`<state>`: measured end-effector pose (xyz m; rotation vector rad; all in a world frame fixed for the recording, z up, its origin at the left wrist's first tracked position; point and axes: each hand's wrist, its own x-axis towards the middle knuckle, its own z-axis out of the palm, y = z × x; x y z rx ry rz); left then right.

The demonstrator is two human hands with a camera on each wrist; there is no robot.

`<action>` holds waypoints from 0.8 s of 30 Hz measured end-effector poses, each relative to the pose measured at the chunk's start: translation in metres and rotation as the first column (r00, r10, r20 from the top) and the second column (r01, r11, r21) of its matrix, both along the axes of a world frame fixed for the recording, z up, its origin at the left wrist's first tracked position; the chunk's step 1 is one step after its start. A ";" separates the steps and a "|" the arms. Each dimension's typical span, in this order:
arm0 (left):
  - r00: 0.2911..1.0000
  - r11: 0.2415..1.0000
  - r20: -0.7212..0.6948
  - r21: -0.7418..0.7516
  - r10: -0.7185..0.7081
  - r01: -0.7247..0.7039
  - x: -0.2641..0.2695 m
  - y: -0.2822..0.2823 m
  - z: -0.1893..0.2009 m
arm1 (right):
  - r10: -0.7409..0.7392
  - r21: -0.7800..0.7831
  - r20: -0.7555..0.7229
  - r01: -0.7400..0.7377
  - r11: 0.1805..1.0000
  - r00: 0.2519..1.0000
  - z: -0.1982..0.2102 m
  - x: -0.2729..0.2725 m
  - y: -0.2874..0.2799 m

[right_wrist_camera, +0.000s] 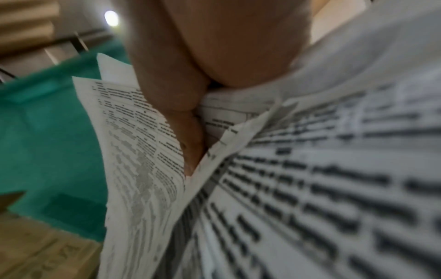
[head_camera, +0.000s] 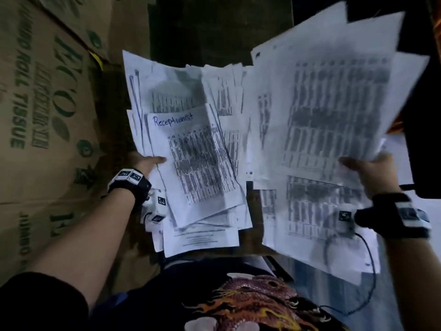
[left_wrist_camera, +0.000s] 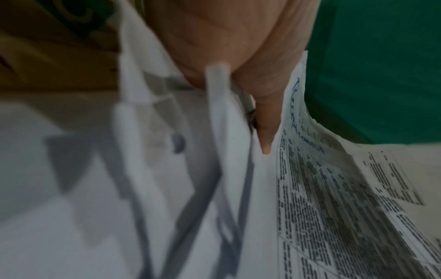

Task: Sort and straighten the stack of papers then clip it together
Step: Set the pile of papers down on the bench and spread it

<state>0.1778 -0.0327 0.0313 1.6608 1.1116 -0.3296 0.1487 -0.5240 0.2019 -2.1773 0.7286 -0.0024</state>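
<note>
Two loose bundles of printed white sheets are held up in the air. My left hand [head_camera: 145, 163] grips the left bundle [head_camera: 188, 149] at its left edge, thumb on the top sheet marked "Receptionist" in blue ink [left_wrist_camera: 307, 120]. Its sheets are fanned and uneven. My right hand [head_camera: 367, 170] grips the right bundle [head_camera: 319, 130] at its right edge, thumb on top and fingers [right_wrist_camera: 181, 117] behind; those sheets [right_wrist_camera: 310, 188] are splayed too. No clip shows in any view.
Tall cardboard cartons [head_camera: 40, 111] printed "roll tissue" stand close on the left. A dark surface [head_camera: 219, 32] lies ahead beyond the papers. A dark object [head_camera: 424, 115] is at the right edge. A green surface [right_wrist_camera: 47, 132] shows in both wrist views.
</note>
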 end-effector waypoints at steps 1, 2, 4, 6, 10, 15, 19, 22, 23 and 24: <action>1.000 1.000 -0.010 0.015 -0.022 0.022 0.001 0.002 0.001 | -0.007 0.002 0.022 0.007 1.000 1.000 0.012 -0.006 -0.005; 0.999 0.999 -0.028 0.035 -0.033 0.034 0.001 0.001 0.002 | -0.009 0.019 0.035 0.008 1.000 0.999 0.026 -0.011 -0.006; 1.000 1.000 -0.017 0.009 -0.026 0.026 -0.001 0.004 -0.014 | 0.026 0.102 0.039 -0.030 0.994 0.999 0.043 -0.015 -0.007; 0.999 0.999 0.013 0.018 -0.034 0.033 0.000 0.008 -0.039 | 0.063 0.179 0.051 -0.071 0.981 0.997 0.046 -0.009 0.007; 0.995 0.992 -0.032 -0.089 -0.097 0.094 0.001 -0.026 0.013 | 0.160 0.291 0.080 -0.176 0.940 0.984 0.012 0.020 0.041; 0.998 0.969 0.036 -0.242 -0.050 0.057 -0.001 -0.036 0.007 | 0.323 0.357 -0.138 -0.257 0.898 0.936 -0.069 0.065 0.110; 0.981 0.902 0.026 -0.397 0.193 -0.167 0.001 -0.019 -0.030 | 0.415 0.321 -0.324 -0.314 0.894 0.850 -0.100 0.082 0.146; 0.986 0.903 -0.043 -0.396 0.164 -0.167 0.004 -0.030 0.013 | 0.368 0.288 -0.352 -0.275 0.917 0.860 -0.113 0.091 0.156; 0.991 0.925 -0.053 -0.356 0.123 -0.134 0.004 -0.039 0.031 | 0.366 0.259 -0.336 -0.288 0.922 0.868 -0.117 0.094 0.160; 0.996 0.942 -0.028 -0.322 0.089 -0.093 0.005 -0.046 0.036 | 0.381 0.224 -0.314 -0.322 0.920 0.870 -0.120 0.095 0.166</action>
